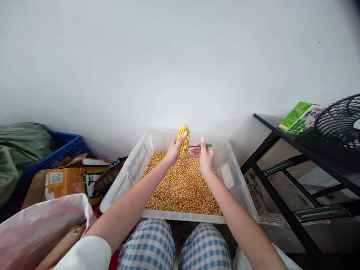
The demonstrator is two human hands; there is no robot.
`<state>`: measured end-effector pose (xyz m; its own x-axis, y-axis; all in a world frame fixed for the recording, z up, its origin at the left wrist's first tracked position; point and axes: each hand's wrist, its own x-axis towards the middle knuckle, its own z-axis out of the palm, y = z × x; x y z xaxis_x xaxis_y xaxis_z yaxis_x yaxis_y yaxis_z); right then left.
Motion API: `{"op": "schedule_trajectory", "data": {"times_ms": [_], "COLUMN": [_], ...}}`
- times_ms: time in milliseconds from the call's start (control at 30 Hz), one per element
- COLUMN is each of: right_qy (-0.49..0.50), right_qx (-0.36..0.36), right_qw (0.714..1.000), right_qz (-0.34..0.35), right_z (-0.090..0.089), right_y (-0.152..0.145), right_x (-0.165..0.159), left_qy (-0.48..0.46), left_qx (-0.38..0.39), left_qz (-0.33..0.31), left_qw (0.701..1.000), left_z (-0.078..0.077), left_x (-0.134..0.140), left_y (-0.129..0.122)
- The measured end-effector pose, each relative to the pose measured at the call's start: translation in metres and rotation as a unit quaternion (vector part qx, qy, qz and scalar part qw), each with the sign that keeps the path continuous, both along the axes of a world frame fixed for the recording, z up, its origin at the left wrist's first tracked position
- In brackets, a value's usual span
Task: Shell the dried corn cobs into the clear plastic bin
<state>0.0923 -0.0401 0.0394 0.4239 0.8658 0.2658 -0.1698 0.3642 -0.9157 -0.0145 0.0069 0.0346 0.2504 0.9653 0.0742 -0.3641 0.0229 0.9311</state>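
Observation:
My left hand (pixel 174 150) is wrapped round an ear of corn (pixel 183 140), held upright with its yellow kernels in full rows on the side I see. In my right hand (pixel 206 155) is a slim green-handled screwdriver (pixel 208 145), pinched between thumb and fingers. Its thin metal shaft points left at the lower part of the ear; whether the tip touches the kernels I cannot tell. Both hands are above a translucent plastic bin (pixel 236 180), which holds a deep layer of loose corn kernels (pixel 182 187).
A white sack (pixel 47 210) with a bare cob (pixel 63 245) stands at the lower left. Behind it are a yellow package (pixel 64 182) and a blue crate (pixel 70 144). A black rack (pixel 270 180) on the right bears a green-and-white carton (pixel 300 118) and a fan (pixel 341 122).

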Motion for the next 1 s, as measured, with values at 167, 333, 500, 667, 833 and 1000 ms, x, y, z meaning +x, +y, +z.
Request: {"op": "schedule_trajectory", "data": {"times_ms": [167,333,500,667,833,1000], "right_qy": [0.018,0.055,0.066,0.063,0.060,0.049], "right_qx": [-0.004,-0.004,0.005,0.005,0.006,-0.023], "right_qw": [1.000,0.998,0.998,0.998,0.998,0.998], "right_qz": [-0.008,-0.011,-0.004,-0.006,0.000,0.016], "right_z": [0.000,-0.003,-0.007,-0.009,-0.007,-0.006], "right_y": [-0.002,-0.005,-0.005,-0.006,-0.007,-0.001], "right_x": [-0.003,-0.008,-0.010,-0.013,-0.013,-0.003], "left_qy": [0.021,0.046,0.080,0.133,0.158,0.192], "left_qx": [0.041,0.090,0.125,0.165,0.179,0.212], "left_qz": [0.031,0.080,0.148,0.177,0.171,0.125], "left_qw": [0.998,0.992,0.978,0.961,0.956,0.950], "left_z": [-0.001,-0.001,-0.001,0.001,0.001,0.003], "left_x": [0.000,0.000,0.001,0.001,0.001,-0.002], "left_y": [-0.001,-0.003,-0.005,-0.010,-0.012,-0.007]}}
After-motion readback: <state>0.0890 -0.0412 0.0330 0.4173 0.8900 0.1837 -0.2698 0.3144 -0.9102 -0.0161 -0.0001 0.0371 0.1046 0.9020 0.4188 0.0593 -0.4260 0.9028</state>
